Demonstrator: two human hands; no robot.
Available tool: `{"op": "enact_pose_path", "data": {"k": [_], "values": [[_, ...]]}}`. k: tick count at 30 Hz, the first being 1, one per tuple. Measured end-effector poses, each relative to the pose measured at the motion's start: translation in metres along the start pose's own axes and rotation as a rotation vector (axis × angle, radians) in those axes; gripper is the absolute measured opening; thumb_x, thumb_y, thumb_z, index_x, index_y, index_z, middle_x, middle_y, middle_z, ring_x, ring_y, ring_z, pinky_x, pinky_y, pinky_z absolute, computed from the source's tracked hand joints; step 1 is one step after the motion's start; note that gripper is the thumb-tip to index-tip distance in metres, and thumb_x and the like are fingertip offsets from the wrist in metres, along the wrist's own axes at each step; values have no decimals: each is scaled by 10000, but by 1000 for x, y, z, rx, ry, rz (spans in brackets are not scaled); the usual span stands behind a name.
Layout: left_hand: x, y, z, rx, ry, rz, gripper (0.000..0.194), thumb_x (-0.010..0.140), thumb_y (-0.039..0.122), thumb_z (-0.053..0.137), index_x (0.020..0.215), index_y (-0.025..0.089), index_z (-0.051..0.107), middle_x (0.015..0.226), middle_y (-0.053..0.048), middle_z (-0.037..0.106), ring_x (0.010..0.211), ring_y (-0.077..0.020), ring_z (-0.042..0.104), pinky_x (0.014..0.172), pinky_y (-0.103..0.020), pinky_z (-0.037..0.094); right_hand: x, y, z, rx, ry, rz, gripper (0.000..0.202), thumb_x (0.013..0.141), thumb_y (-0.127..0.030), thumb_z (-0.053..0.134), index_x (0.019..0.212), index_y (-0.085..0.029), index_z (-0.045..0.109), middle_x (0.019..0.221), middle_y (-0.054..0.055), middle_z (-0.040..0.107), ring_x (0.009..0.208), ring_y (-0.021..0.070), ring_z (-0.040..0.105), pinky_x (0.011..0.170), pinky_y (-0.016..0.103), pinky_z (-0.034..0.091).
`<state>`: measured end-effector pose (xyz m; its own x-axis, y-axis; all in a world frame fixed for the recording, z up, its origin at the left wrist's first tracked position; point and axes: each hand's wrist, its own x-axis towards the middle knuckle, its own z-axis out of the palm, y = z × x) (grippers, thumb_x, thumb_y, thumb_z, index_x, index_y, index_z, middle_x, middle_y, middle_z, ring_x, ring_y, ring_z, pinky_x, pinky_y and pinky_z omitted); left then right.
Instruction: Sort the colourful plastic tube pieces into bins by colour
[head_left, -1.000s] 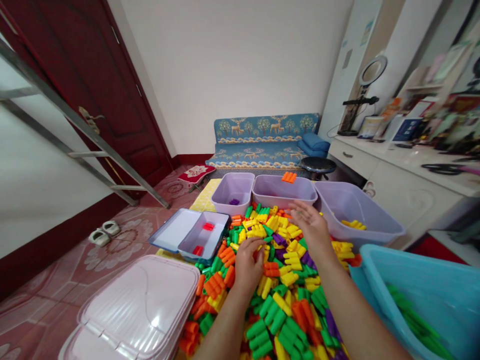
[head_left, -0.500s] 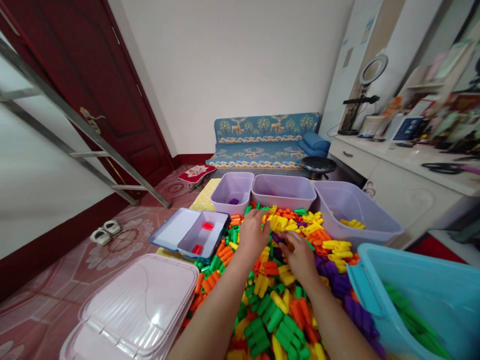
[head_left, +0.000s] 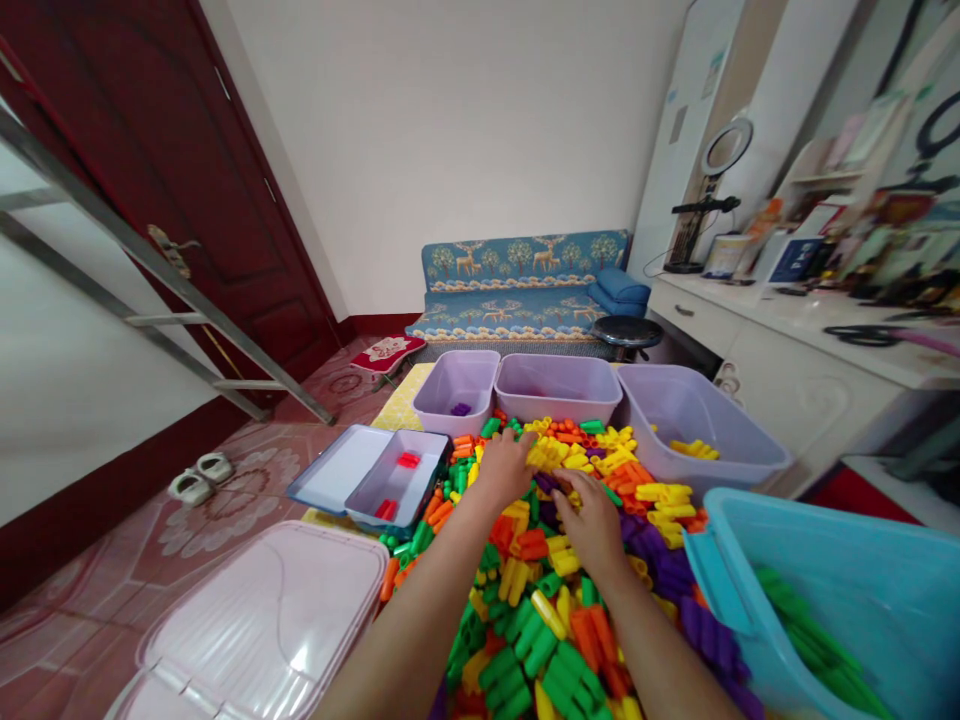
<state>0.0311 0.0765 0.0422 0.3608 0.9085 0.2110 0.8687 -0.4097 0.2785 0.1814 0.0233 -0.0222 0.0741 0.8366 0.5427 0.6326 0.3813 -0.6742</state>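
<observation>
A heap of green, orange, yellow and purple plastic pieces covers the table between my arms. Over its far part, my left hand (head_left: 508, 466) rests palm down with fingers apart, beside yellow pieces (head_left: 547, 452). My right hand (head_left: 589, 515) is just right of it, thumb and fingers spread, near a purple piece (head_left: 546, 482); it does not visibly hold anything. Behind the heap stand three lilac bins: the left one (head_left: 457, 412) with purple pieces, the middle one (head_left: 559, 402), and the right one (head_left: 720, 480) with yellow pieces.
A turquoise bin (head_left: 825, 515) with green pieces stands at the right. At the left are an open case (head_left: 360, 510) with red pieces and a pale pink lid (head_left: 277, 610). Beyond are a blue sofa (head_left: 517, 290), a black stool (head_left: 628, 330) and a ladder (head_left: 172, 290).
The camera view has shifted slightly. My left hand's fingers have spread over the pieces, and my right hand's fingers have opened a little near the purple piece.
</observation>
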Motion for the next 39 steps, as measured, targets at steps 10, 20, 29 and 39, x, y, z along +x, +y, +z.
{"op": "enact_pose_path", "data": {"k": [10, 20, 29, 39], "values": [[-68, 4, -15, -654, 21, 38, 425, 933, 354, 404, 1336, 222, 428, 1101, -74, 632, 969, -219, 597, 886, -372, 454, -3, -17, -15, 387, -86, 48, 328, 865, -395, 536, 1132, -227, 630, 1191, 82, 626, 1135, 236, 550, 1009, 405, 405], [-68, 13, 8, -762, 196, -88, 245, 853, 301, 551, 1041, 159, 617, 753, -9, 617, 644, -131, 543, 621, -234, 427, -2, -21, -13, 436, -152, 122, 234, 797, -389, 619, 927, -202, 673, 896, 37, 682, 874, 215, 619, 809, 332, 492], [-72, 7, -3, -612, 274, -3, 256, 896, 330, 498, 931, 202, 718, 945, -54, 683, 892, -185, 616, 846, -320, 478, -1, -13, -18, 386, 85, 121, 260, 832, -373, 581, 1025, -206, 627, 1053, 74, 647, 1043, 242, 573, 959, 415, 422], [5, -1, -7, -35, 258, -9, 404, 833, 221, 553, 1235, 178, 555, 1304, -133, 493, 1210, -261, 456, 1016, -400, 397, 0, -18, -18, 351, 147, 32, 230, 850, -341, 560, 1026, -211, 630, 1094, 83, 617, 1084, 238, 543, 996, 445, 397]]}}
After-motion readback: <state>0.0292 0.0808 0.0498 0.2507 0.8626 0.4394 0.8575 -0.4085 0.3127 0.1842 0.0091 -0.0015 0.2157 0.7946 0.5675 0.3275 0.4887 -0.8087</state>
